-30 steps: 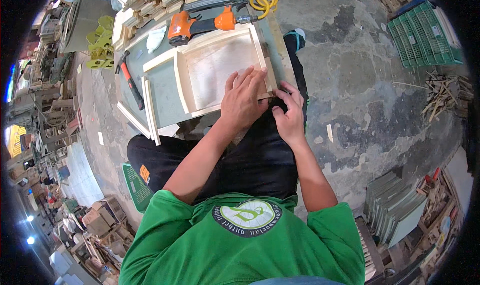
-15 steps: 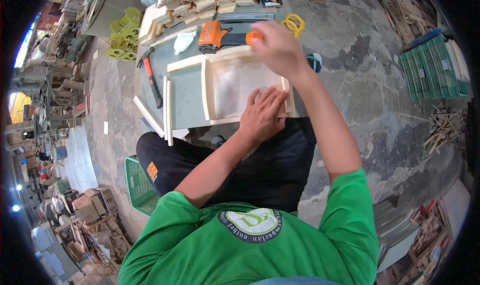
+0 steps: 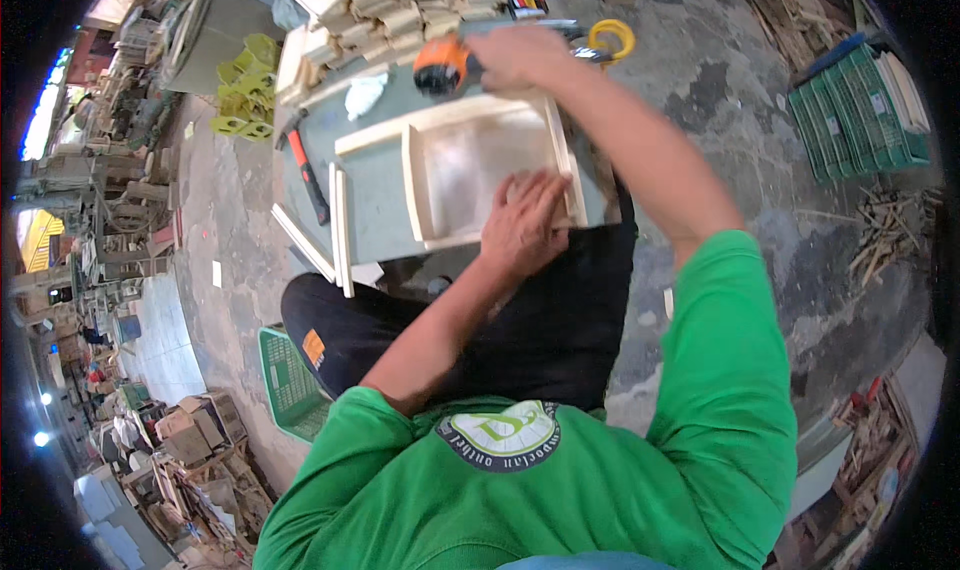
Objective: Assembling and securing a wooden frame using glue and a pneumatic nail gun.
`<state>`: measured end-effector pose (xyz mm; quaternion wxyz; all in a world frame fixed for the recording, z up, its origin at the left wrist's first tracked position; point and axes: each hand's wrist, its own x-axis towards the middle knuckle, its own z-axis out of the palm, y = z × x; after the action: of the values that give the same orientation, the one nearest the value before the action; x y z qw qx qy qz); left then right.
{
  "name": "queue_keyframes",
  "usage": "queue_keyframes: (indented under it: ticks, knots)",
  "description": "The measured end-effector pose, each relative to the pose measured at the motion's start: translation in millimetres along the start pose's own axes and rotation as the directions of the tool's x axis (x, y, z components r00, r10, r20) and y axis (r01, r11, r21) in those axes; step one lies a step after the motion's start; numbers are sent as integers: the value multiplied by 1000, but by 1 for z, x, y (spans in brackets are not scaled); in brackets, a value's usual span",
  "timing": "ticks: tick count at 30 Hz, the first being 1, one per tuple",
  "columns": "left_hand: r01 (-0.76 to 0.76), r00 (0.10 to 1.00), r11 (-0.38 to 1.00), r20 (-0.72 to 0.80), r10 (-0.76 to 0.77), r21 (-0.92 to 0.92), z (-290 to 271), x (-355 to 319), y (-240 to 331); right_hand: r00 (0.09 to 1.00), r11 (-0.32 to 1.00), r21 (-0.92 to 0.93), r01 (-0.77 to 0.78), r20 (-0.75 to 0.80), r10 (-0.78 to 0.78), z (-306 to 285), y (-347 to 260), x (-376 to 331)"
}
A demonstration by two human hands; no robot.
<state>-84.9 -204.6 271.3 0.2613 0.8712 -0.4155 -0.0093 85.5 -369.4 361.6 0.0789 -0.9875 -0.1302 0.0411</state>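
Observation:
My right hand point(image 3: 520, 58) is closed round the grip of an orange and black nail gun point(image 3: 440, 67), just beyond the far rail of a wooden frame. Motion blurs the tool a little. The light wooden frame point(image 3: 408, 182) lies on the grey-green worktop point(image 3: 375, 205), with a pale panel point(image 3: 470, 160) inside it. My left hand point(image 3: 522, 225) rests over the frame's near right corner, fingers stretched out toward the right rail and nothing lifted in them. Two loose wooden strips point(image 3: 341, 235) lie left of the frame, over the worktop's near edge.
A red and black hammer point(image 3: 308, 175) and a crumpled white bag point(image 3: 366, 95) lie at the worktop's left. Stacked wood pieces point(image 3: 385, 15) fill its far side. A yellow coil point(image 3: 611, 40) sits far right. Green crates point(image 3: 855, 115) stand on the floor at right.
My right hand has closed on the nail gun's grip and turned the tool slightly. The left hand stays on the frame's corner. The whole view has shifted a little.

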Motion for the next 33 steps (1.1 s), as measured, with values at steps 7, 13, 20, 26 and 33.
queue_keyframes:
  ticks: [7, 13, 20, 26, 33]
  knots:
    - [-18, 1000, 1000, -7, 18, 0, -1, 6, 7, 925, 967, 233, -100, -336, 177, -39, 60, -180]
    - [5, 1000, 1000, -12, -5, 27, 5, 2, -1, 844, 727, 508, -462, -1, 536, 15, 41, -330]
    - [-13, 1000, 993, 5, 12, 115, 14, 2, -6, 919, 957, 250, -145, -325, 224, 81, -25, -371]
    - [36, 999, 991, 6, -37, 133, 10, 4, 8, 968, 1000, -11, 12, -249, -14, 106, -44, -364]
    - [42, 993, 987, -116, -24, 155, 15, 2, 7, 971, 990, -137, 23, -231, -54, 114, -49, -360]
